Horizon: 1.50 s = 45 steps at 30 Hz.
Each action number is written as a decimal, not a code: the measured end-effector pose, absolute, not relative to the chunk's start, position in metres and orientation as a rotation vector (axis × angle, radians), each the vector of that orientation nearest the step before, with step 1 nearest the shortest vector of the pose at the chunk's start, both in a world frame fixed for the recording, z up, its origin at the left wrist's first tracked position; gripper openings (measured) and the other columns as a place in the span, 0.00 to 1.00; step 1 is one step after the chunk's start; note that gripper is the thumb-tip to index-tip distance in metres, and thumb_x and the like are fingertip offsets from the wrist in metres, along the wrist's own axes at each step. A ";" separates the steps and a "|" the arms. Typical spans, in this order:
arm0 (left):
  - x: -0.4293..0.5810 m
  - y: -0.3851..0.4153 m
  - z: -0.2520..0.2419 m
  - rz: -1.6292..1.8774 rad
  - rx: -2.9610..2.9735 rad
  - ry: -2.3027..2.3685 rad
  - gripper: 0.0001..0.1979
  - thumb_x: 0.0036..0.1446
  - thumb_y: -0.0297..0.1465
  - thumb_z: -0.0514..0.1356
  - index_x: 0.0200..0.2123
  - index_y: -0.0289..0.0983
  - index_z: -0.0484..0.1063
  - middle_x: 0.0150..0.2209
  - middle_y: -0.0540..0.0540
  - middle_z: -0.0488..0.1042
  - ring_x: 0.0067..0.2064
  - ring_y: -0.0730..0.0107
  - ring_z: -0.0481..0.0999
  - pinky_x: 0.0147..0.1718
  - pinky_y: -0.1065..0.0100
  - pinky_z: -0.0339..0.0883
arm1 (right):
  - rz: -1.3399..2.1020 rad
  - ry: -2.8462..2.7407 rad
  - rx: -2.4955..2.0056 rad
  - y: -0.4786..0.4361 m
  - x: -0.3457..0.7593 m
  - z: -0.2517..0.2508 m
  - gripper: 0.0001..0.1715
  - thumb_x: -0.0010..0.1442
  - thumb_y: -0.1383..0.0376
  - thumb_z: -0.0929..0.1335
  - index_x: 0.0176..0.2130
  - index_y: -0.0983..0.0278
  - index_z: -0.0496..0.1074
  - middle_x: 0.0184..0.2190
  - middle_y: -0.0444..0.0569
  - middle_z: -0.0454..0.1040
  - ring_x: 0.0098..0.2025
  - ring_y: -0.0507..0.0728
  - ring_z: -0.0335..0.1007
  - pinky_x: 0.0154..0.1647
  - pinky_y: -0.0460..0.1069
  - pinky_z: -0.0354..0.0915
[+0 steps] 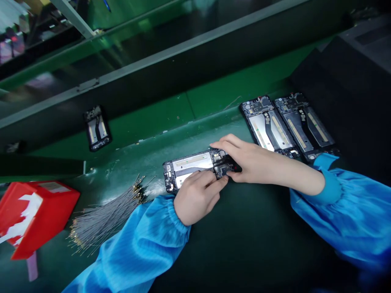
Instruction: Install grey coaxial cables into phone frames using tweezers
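Observation:
An opened phone body lies on the green mat, its circuit board end to the right and its silver bay in the middle. My left hand rests over its near edge, fingers curled, with the index fingertip on the circuit board end. At that right end my right hand grips the phone body, thumb at the near corner and fingers at the far one. Left of my left forearm lies a bundle of thin grey cables with gold-coloured ends.
Two more opened phone bodies, one beside another, lie at the right, close to my right forearm. A smaller-looking one is at the back left. A red bin stands far left; a black box stands right.

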<state>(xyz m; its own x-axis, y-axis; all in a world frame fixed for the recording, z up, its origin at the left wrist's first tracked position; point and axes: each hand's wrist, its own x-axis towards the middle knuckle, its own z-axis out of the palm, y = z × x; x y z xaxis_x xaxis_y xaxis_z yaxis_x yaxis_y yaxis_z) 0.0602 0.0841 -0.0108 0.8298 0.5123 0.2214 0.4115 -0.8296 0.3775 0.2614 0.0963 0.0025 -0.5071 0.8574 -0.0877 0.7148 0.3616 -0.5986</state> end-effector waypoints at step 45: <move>0.040 0.103 -0.012 0.562 2.460 0.623 0.11 0.56 0.25 0.50 0.35 0.35 0.72 0.27 0.47 0.70 0.29 0.74 0.69 0.29 0.72 0.66 | 0.686 -2.603 -1.585 0.107 0.244 0.013 0.37 0.48 0.57 0.69 0.55 0.62 0.56 0.44 0.52 0.59 0.35 0.56 0.63 0.29 0.49 0.61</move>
<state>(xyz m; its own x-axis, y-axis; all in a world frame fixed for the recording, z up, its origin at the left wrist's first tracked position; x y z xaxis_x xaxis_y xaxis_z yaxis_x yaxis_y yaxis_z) 0.0402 0.1025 -0.0119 0.8066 0.5329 0.2560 0.3098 -0.7498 0.5847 0.2440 0.1074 0.0133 -0.4850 0.8494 -0.2081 0.8416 0.3886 -0.3751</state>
